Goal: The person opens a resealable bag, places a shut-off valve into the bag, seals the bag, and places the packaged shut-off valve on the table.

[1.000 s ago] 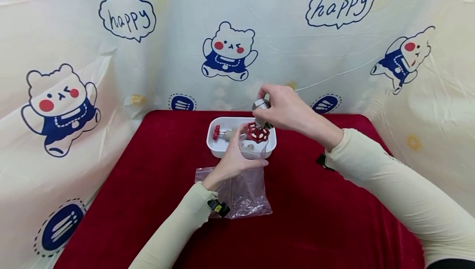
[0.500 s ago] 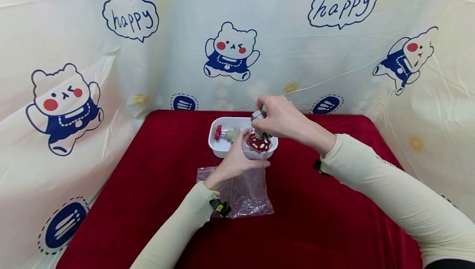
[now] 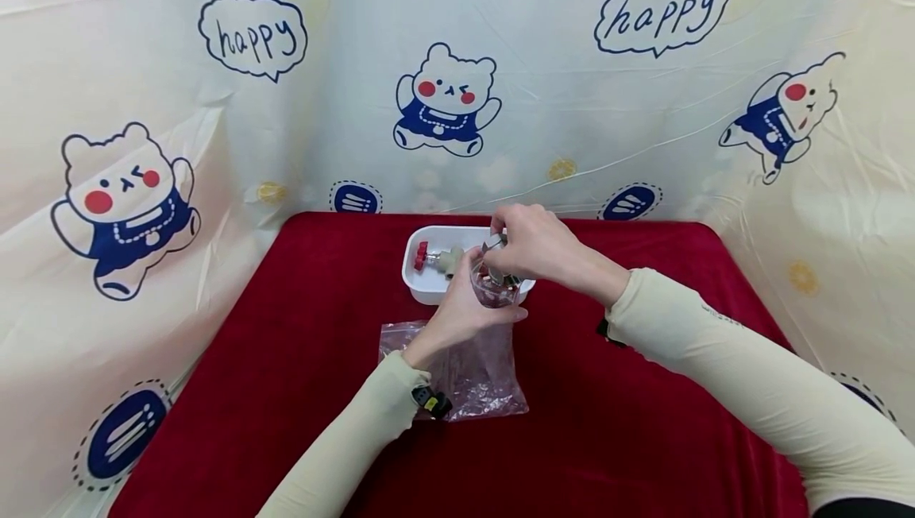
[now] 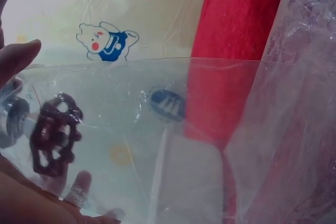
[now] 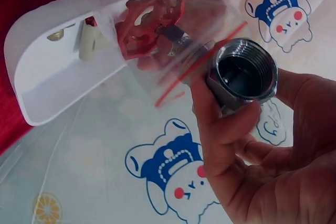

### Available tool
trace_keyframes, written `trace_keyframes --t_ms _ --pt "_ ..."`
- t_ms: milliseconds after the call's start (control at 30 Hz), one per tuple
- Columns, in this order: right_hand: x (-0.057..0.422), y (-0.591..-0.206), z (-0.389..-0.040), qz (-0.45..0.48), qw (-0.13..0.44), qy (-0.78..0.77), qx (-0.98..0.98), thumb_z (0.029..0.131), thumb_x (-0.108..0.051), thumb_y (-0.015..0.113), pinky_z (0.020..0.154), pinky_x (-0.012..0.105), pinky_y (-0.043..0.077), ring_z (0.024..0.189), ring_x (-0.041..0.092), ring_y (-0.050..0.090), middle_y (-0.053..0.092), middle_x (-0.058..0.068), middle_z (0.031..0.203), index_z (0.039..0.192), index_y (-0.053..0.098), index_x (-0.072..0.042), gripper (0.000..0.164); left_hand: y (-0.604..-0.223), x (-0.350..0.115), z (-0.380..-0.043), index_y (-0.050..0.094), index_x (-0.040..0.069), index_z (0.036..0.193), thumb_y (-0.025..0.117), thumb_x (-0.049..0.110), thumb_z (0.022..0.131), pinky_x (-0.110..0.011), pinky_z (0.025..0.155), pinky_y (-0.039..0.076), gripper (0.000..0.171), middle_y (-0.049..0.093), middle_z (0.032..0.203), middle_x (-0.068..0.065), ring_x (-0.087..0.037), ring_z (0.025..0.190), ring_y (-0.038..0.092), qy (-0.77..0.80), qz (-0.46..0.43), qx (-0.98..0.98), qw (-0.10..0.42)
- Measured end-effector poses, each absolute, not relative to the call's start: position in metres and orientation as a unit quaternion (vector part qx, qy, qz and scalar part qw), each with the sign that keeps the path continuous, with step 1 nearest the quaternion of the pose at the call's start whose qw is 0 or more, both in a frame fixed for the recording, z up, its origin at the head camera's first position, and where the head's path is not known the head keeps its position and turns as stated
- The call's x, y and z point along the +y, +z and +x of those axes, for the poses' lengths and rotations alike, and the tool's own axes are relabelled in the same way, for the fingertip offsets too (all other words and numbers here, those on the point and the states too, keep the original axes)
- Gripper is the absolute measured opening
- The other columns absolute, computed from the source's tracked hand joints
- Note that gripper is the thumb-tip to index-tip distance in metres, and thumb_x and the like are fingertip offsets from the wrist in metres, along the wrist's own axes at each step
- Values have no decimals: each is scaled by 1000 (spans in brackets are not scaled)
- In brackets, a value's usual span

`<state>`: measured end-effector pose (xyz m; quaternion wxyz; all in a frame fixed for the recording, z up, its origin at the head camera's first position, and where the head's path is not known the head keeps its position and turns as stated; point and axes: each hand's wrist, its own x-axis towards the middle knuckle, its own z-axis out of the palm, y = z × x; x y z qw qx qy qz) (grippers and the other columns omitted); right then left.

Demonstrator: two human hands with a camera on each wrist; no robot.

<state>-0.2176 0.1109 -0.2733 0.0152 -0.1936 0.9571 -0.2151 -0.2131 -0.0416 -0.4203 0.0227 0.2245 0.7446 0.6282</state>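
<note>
My right hand (image 3: 539, 246) grips a chrome gate valve (image 5: 228, 85) by its threaded metal body. The valve's red handwheel (image 5: 149, 22) points down and sits inside a clear zip bag (image 4: 126, 98). With fingers on one side and thumb on the other, my left hand (image 3: 465, 313) holds that bag's mouth apart. The bag's red zip line (image 5: 199, 64) crosses over the valve's neck. Beneath the left wrist, clear plastic (image 3: 486, 387) lies on the cloth; whether it belongs to the held bag, I cannot tell.
Behind the left hand stands a white tray (image 3: 427, 292). In it lies another valve (image 3: 434, 259) with a red handle and a beige body. A dark red cloth (image 3: 322, 287) covers the table, and a printed curtain (image 3: 457, 184) hangs close behind its far edge.
My right hand has come down with the valve, and the handwheel has passed from above the bag's mouth to inside it. The left hand has stayed nearly in place.
</note>
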Motion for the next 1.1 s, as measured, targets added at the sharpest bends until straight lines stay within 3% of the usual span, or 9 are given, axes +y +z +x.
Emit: trace_keyframes --t_ms 367,767,833,967,1100 --pt "105 -289 -226 -197 39 -177 964 79 -21 78 57 34 52 65 21 62 65 2 69 89 76 -8 17 -420 -36 -212 30 15 156 94 21 76 -37 106 48 102 52 143 -3 -17 124 58 626 214 750 5" --pt "101 -301 -227 -200 75 -164 963 81 -15 76 51 29 47 56 16 51 51 -1 58 81 75 -9 6 -423 -31 -212 32 10 153 95 24 76 -38 107 46 101 49 146 -6 -19 125 57 623 184 760 -8" --pt "100 -303 -227 -207 78 -164 961 81 -13 75 49 28 42 54 14 45 45 -3 56 77 72 -10 6 -423 -31 -213 32 10 154 95 26 76 -39 107 46 101 49 146 -6 -19 126 57 622 181 762 -10" --pt "100 -310 -230 -232 75 -154 958 79 -6 70 50 29 28 55 12 28 29 -6 54 63 57 -13 22 -425 -30 -213 32 8 154 93 29 76 -40 109 44 100 50 147 -6 -20 128 55 619 182 764 -18" --pt "100 -319 -231 -257 63 -133 955 74 -2 66 53 30 25 58 12 26 25 -8 54 58 44 -16 31 -431 -28 -214 36 8 150 93 27 76 -39 109 44 95 54 144 -7 -19 127 55 608 184 772 -30"
